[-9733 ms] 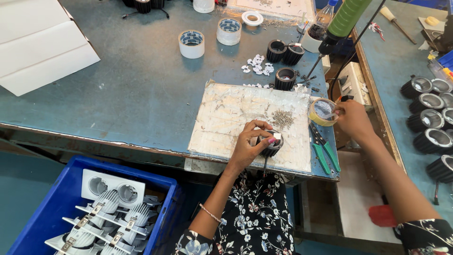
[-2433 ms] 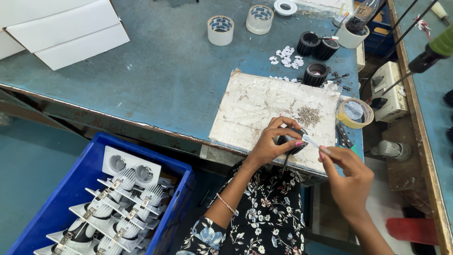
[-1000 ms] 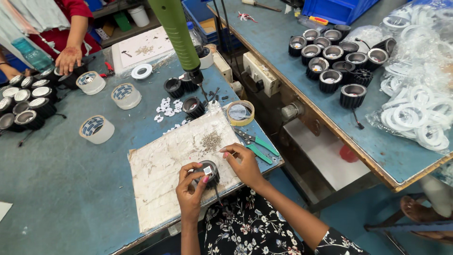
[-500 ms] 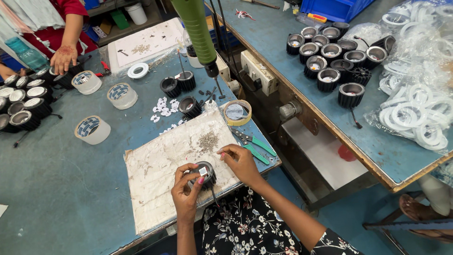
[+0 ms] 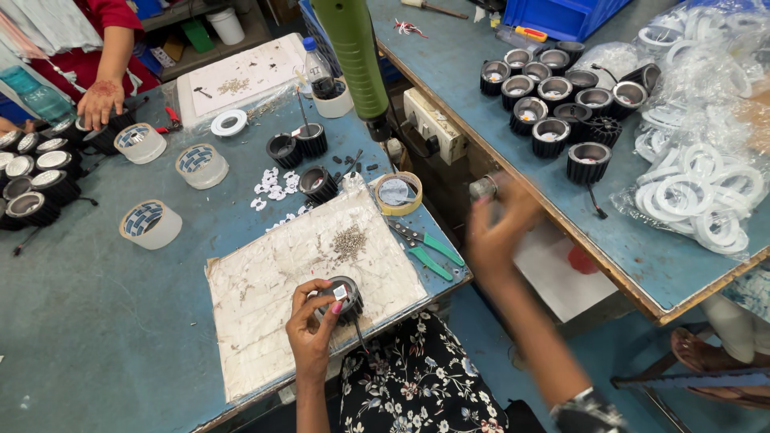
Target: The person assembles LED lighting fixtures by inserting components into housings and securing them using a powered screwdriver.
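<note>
My left hand [image 5: 311, 330] grips a black finned lamp housing [image 5: 344, 295] with a small square chip on top, held against the worn white mat [image 5: 265, 281] near the table's front edge. A thin wire hangs from the housing over the edge. My right hand [image 5: 499, 227] is blurred in the air to the right of the table, over the gap between the two benches; I cannot tell whether it holds anything. A small heap of screws [image 5: 349, 240] lies on the mat above the housing.
A green electric screwdriver [image 5: 354, 56] hangs above the bench. Green-handled pliers [image 5: 427, 250] and a tape roll [image 5: 397, 192] lie at the mat's right. Black housings [image 5: 553, 88] and bagged white rings [image 5: 706, 200] fill the right bench. Another person's hand [image 5: 99, 103] rests at far left.
My right hand has left the housing and swung out to the right, off the table. My left hand still holds the housing on the mat.
</note>
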